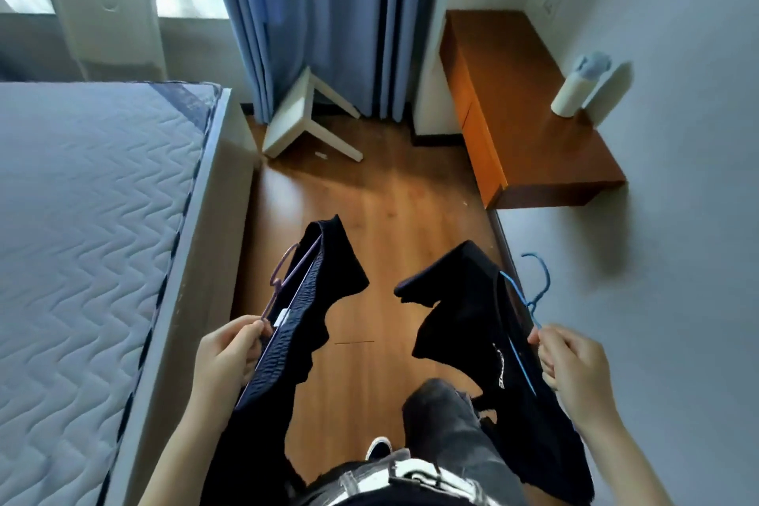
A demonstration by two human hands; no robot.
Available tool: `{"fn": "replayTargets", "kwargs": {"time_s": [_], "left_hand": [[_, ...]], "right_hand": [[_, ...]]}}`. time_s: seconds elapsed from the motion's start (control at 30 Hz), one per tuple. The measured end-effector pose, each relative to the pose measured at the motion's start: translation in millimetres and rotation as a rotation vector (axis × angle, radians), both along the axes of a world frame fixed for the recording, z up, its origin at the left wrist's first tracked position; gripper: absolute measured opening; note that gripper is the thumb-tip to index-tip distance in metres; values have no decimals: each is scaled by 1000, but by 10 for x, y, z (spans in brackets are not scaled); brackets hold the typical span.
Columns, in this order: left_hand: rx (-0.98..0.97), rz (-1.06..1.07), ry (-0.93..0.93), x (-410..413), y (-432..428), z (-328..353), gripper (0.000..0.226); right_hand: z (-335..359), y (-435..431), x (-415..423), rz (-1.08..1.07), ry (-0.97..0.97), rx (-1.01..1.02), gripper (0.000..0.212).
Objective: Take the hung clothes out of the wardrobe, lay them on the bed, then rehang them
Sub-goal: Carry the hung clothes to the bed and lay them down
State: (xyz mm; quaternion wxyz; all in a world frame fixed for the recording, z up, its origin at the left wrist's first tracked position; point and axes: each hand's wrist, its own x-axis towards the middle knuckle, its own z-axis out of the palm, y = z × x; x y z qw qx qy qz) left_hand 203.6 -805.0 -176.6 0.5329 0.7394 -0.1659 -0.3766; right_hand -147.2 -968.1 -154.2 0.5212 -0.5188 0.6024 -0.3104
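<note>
Hanging from a thin purple wire hanger [277,283], a dark navy garment of ribbed fabric [304,325] is held in the lower left of the frame, above the brown wooden floor [394,193]. This hanger is pinched between the thumb and the curled fingers of the left hand [228,353]. In the lower right of the frame a thin blue wire hanger [532,305] is gripped by the clenched fingers of the right hand [575,366], and a black garment with a small white print [460,312] is draped on it. The two garments are kept apart, with floor seen between them; both are held beside the bed and not on it. The grey quilted mattress [82,218] of the bed is seen along the left side of the frame, near the left hand. At the top centre a blue curtain [312,12] is hung, and a white stool [300,127] is tipped over below it. At the right an orange-brown wooden desk [525,94] is placed against the wall, with a white bottle [569,94] on it.
</note>
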Motion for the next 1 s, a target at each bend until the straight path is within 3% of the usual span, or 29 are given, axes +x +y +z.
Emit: {"fn": "replayTargets", "kwargs": {"time_s": [0.3,0.47,0.77,1.0], "left_hand": [[67,245,-178,719,-1773,-228,27],[141,424,-237,1140,-2373,-64,29],[244,683,-238,1977,-3107,-211,36],[247,789,-211,3261,-3738,-290,35]], "right_hand": [[-337,-2595,1476,273,-20,34,28],[-154,-3715,2525,481,-69,33,25],[-354,-5096,4330,677,-102,64,28],[-244,-5784,5926,727,-158,66,25]]}}
